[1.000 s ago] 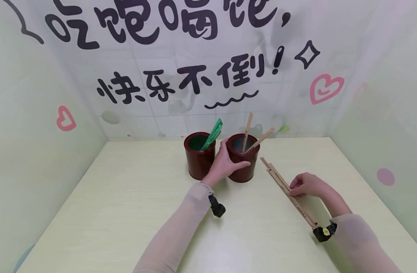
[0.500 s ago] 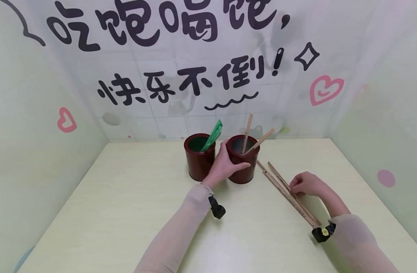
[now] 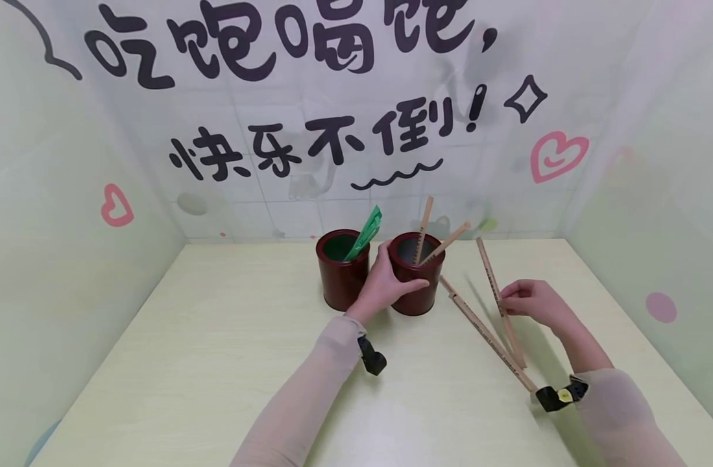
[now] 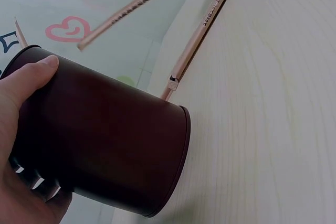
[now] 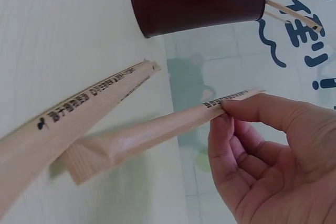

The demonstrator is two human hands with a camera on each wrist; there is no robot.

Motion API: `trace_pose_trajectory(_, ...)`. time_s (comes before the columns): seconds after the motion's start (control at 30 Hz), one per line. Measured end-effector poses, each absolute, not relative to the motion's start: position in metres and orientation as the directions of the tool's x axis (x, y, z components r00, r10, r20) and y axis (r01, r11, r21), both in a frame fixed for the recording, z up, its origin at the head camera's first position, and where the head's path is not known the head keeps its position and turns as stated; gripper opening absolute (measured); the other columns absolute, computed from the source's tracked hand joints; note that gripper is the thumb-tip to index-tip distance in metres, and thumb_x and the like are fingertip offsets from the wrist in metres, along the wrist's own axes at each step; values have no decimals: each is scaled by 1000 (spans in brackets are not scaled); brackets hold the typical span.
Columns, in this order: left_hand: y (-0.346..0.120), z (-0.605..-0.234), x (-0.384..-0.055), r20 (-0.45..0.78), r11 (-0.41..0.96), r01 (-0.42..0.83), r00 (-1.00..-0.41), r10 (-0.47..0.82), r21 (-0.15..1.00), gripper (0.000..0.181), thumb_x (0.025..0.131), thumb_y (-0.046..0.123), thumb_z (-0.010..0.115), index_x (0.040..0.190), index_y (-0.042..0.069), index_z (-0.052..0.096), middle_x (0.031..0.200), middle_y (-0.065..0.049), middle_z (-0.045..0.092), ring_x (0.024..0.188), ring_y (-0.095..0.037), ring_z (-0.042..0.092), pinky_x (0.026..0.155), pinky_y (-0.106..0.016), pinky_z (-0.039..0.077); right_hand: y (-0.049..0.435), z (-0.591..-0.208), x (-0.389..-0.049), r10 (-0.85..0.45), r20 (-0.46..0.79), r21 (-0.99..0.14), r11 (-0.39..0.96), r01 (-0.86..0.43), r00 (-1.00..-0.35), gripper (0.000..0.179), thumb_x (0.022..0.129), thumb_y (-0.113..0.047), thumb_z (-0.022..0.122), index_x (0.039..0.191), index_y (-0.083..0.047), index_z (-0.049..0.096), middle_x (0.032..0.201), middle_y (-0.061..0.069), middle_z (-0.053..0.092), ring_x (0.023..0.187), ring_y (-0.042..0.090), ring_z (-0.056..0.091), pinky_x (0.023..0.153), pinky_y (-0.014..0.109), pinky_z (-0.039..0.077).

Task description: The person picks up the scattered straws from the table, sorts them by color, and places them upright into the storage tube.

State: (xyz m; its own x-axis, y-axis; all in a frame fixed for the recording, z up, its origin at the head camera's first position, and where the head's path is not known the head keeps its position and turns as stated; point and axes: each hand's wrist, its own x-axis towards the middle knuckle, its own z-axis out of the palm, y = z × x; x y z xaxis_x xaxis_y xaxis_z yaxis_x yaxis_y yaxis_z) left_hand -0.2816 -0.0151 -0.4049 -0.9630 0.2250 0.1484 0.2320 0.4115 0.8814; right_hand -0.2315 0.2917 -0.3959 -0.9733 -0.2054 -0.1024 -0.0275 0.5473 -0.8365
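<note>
My left hand (image 3: 388,285) grips the right-hand dark red canister (image 3: 419,295), thumb across its front. Two slim paper-wrapped sticks (image 3: 446,242) lean out of its mouth. Between thumb and fingertips, my right hand (image 3: 531,301) pinches another brown paper-wrapped stick (image 5: 152,135) with dark print. Its far end is raised toward the back, and its flat crimped near end hangs low by the table. Beside it, at least two more wrapped sticks (image 3: 487,334) lie together on the table, pointing at the canister's base. The left hand's other fingers are mostly hidden behind the canister.
A second dark red canister (image 3: 337,285) stands just left of the left hand, holding green wrapped items (image 3: 364,232). The pale wooden table (image 3: 216,363) is bounded by a printed back wall (image 3: 216,194) and side walls.
One wrapped stick has been separated from the bunch by the right hand and tilted up at its far end. The others remain on the table. The left hand stays on the canister.
</note>
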Motion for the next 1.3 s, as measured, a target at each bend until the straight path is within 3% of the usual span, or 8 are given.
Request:
trace_pose_trajectory(0.37, -16, -405, -281, 143, 404, 228, -963, 228, 886, 104, 79, 36, 85, 153, 12, 18, 155, -11, 39, 142, -27, 42, 115, -48, 41, 283, -382, -226, -83, 110, -923, 362, -133, -990, 24, 97, -3, 60, 110, 17, 55, 81, -20, 67, 77, -4, 68, 74, 17, 59)
trace_pose_trajectory(0.57, -16, -405, -281, 139, 414, 224, -964, 227, 882, 103, 79, 37, 85, 153, 12, 18, 154, -11, 40, 141, -27, 43, 114, -48, 42, 278, -378, -223, -35, 200, -954, 220, -203, -979, 5, 96, -2, 62, 101, -1, 63, 83, -16, 70, 78, -1, 69, 74, 16, 58)
trace_pose_trajectory(0.67, -16, -405, -280, 137, 417, 222, -965, 224, 881, 103, 79, 37, 85, 153, 12, 18, 154, -11, 40, 141, -27, 43, 114, -48, 42, 273, -375, -222, -3, 238, -967, 96, -237, -971, 9, 94, 0, 64, 97, -8, 65, 84, -12, 72, 77, 1, 71, 74, 15, 58)
trace_pose_trajectory(0.9, -16, -404, -280, 133, 416, 217, -966, 223, 883, 103, 79, 37, 85, 153, 12, 17, 155, -11, 39, 142, -27, 42, 114, -48, 42, 258, -364, -219, 75, 329, -935, -115, -336, -941, 14, 92, 5, 64, 95, -9, 66, 84, -6, 73, 76, 4, 72, 74, 17, 59)
trace_pose_trajectory(1.3, -17, -406, -283, 130, 415, 214, -966, 221, 884, 105, 79, 38, 85, 154, 13, 16, 156, -11, 38, 142, -27, 41, 114, -49, 42, 209, -332, -231, 221, 438, -833, -264, -486, -871, 17, 90, 12, 62, 90, -5, 64, 82, 2, 70, 73, 11, 70, 74, 22, 60)
